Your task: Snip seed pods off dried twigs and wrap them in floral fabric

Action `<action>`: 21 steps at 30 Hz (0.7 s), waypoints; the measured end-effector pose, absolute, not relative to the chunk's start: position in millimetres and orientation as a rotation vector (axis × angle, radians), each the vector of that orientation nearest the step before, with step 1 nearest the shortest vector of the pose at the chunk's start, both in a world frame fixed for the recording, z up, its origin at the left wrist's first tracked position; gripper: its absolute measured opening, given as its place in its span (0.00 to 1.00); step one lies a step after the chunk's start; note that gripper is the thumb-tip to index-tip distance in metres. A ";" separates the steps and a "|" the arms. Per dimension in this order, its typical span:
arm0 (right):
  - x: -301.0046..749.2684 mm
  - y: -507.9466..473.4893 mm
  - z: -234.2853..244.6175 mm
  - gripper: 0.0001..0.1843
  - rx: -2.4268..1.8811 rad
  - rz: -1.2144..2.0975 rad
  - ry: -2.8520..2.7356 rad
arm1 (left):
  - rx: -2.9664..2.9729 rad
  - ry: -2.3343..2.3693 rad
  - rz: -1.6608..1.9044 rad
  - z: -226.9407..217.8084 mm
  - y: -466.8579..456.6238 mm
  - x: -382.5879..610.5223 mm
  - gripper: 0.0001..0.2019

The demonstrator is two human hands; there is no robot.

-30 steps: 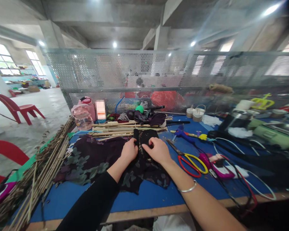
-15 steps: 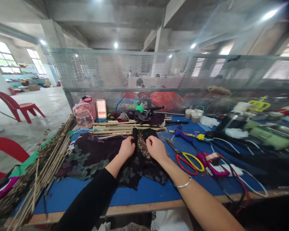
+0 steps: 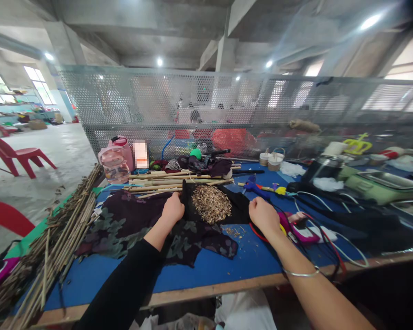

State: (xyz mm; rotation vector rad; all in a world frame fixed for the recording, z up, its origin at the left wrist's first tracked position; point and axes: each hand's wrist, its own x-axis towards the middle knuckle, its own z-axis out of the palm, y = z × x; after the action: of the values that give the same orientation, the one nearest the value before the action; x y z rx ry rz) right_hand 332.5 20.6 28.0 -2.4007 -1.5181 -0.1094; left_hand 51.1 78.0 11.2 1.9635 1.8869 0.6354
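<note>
A black cloth (image 3: pixel 239 208) lies spread on the table, with a heap of brown dried chips (image 3: pixel 211 204) on it. My left hand (image 3: pixel 174 207) is closed on the cloth's left edge. At the right end of the same cloth, my right hand (image 3: pixel 264 215) is closed in a pinch and pulls it outward. Under and left of the black cloth lies a dark camouflage-patterned fabric (image 3: pixel 124 224). A few loose chips (image 3: pixel 234 231) are scattered in front of the heap. Scissors lie mostly hidden behind my right hand, their red and yellow handles partly showing.
Long dry stalks (image 3: pixel 69 229) lie along the table's left side. Bamboo sticks (image 3: pixel 158 183) lie behind the cloth, near a pink bottle (image 3: pixel 114 160). Right of my right hand are a magenta device (image 3: pixel 304 231) with cables and a green tray (image 3: pixel 382 188). A perforated metal screen (image 3: pixel 151 101) stands behind.
My right hand has moved right, drawing the black cloth open. The heap of chips, narrow between my hands before, is now widely exposed. My left hand still grips the left edge.
</note>
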 end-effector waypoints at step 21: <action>286.3 139.3 6.0 0.23 -1.564 0.423 -1.915 | 2.094 1.466 0.966 -1.6 109.4 134.2 0.23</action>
State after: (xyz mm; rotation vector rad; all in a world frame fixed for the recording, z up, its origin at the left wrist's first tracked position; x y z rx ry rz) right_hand 286.3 139.3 6.0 -1.5637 -1.9151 0.4230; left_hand 134.2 109.4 -1.6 2.0941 1.4656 0.9660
